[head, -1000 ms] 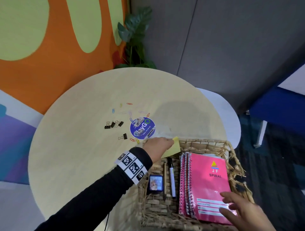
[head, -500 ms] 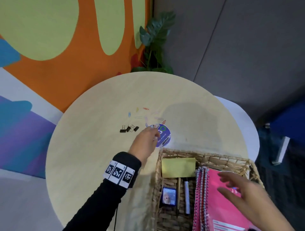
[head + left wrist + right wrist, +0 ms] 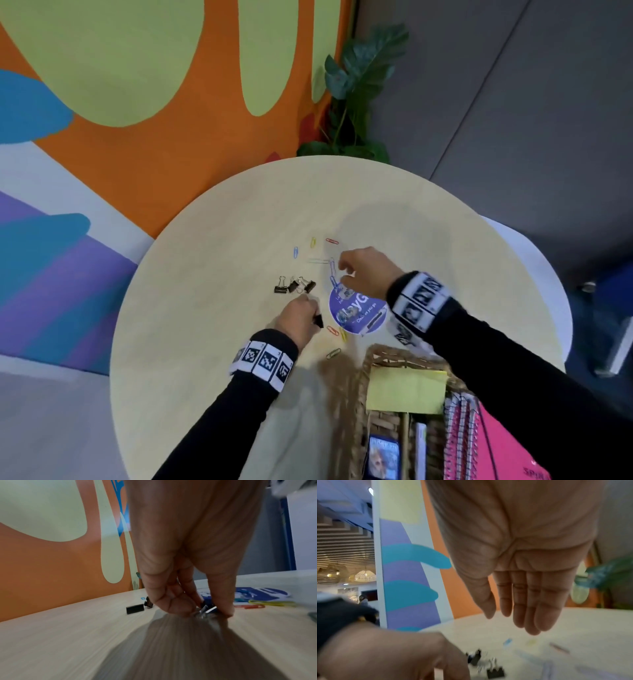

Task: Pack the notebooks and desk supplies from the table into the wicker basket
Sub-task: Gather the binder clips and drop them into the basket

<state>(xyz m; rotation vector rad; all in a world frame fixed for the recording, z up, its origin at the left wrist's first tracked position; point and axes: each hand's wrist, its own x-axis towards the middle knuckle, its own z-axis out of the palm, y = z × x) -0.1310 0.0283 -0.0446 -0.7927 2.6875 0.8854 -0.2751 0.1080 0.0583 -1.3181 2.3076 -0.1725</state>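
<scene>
A: What takes up most of the view?

B: A round pale wooden table (image 3: 212,308). At its near edge sits the wicker basket (image 3: 346,404), with pink spiral notebooks (image 3: 493,445) standing along its right side, a yellow sticky pad (image 3: 406,390) across its far end, and a marker (image 3: 420,448) and a small blue card (image 3: 383,457) on its floor.

A: And the hands?

B: The left hand (image 3: 298,322) is down on the table, fingers and thumb pinched round a black binder clip (image 3: 206,609). The right hand (image 3: 366,274) hovers above a round blue sticker (image 3: 356,313), fingers straight and loose, holding nothing.

A: What lies loose?

B: A cluster of black binder clips (image 3: 294,285) just beyond the left hand, and coloured paper clips (image 3: 331,241) scattered around the sticker, some near the basket's corner.
</scene>
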